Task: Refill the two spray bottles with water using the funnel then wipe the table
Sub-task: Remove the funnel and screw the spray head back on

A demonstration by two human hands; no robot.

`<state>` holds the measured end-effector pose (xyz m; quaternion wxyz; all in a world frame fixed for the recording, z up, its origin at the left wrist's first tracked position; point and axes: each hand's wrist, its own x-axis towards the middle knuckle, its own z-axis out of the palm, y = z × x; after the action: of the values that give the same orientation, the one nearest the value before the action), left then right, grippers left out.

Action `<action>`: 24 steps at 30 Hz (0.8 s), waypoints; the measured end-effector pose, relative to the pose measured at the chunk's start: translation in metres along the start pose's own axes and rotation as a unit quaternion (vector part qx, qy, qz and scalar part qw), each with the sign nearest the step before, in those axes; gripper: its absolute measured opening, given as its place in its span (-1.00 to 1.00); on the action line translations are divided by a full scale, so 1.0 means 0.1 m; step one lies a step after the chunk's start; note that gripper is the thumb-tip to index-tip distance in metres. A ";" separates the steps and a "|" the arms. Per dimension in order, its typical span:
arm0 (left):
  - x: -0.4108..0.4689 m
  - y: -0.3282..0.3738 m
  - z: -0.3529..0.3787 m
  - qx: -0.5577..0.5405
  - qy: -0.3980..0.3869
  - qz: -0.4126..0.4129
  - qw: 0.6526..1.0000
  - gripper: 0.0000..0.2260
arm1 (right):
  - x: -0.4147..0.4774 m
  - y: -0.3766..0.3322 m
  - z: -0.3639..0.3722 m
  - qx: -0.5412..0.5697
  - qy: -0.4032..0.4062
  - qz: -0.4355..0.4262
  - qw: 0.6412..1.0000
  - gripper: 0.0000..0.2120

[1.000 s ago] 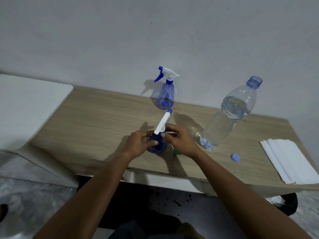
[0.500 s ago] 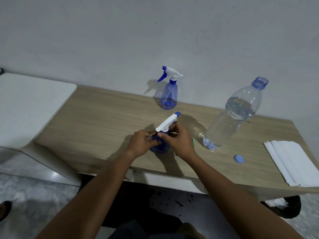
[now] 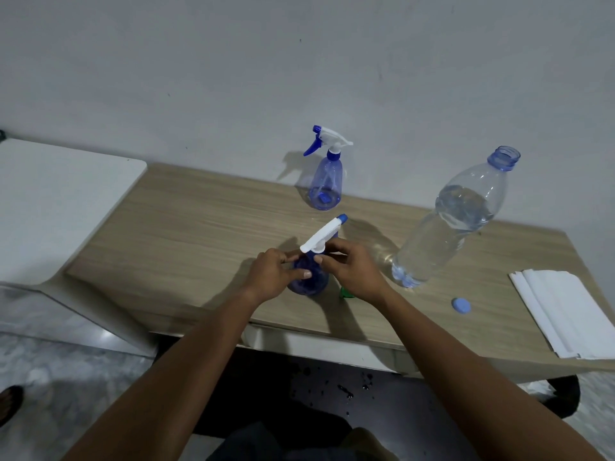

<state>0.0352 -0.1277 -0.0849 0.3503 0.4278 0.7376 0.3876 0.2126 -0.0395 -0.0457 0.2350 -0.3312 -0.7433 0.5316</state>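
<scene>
A blue spray bottle (image 3: 311, 281) stands near the front edge of the wooden table (image 3: 206, 227). My left hand (image 3: 276, 274) grips its body. My right hand (image 3: 349, 271) pinches the neck just under the white trigger head (image 3: 321, 236), which points up and to the right. A second blue spray bottle (image 3: 326, 184) stands alone by the wall. The large clear water bottle (image 3: 452, 224) is uncapped and partly full, to the right of my hands. A bit of the green funnel (image 3: 346, 293) shows under my right wrist.
The blue cap (image 3: 461, 306) lies on the table right of my right forearm. Folded white cloths (image 3: 572, 314) rest at the table's right end. A white surface (image 3: 50, 201) adjoins the table on the left. A foot (image 3: 8, 402) is at the lower left floor.
The trigger head has turned in my right hand, its nozzle swinging further to the right. Both hands stay on the near spray bottle.
</scene>
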 end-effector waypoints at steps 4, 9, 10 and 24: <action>-0.03 0.02 0.00 0.010 0.006 0.010 1.000 -0.56 | -0.01 0.04 0.12 -0.006 0.070 -0.002 0.998 -0.81; -0.06 0.04 -0.01 0.025 0.010 0.019 0.999 -0.56 | 0.00 0.04 0.17 -0.001 0.096 -0.002 0.995 -0.82; -0.06 0.04 -0.01 0.024 0.007 0.019 1.000 -0.56 | 0.00 0.04 0.16 -0.005 0.087 0.000 0.996 -0.81; -0.05 0.16 -0.17 0.012 -0.098 0.060 0.993 -0.64 | 0.02 0.07 0.10 -0.005 0.037 -0.003 0.999 -0.80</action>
<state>0.0286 -0.1311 -0.0627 0.3920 0.5112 0.6772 0.3555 0.2065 -0.0426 -0.0558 0.2624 -0.3490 -0.7379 0.5145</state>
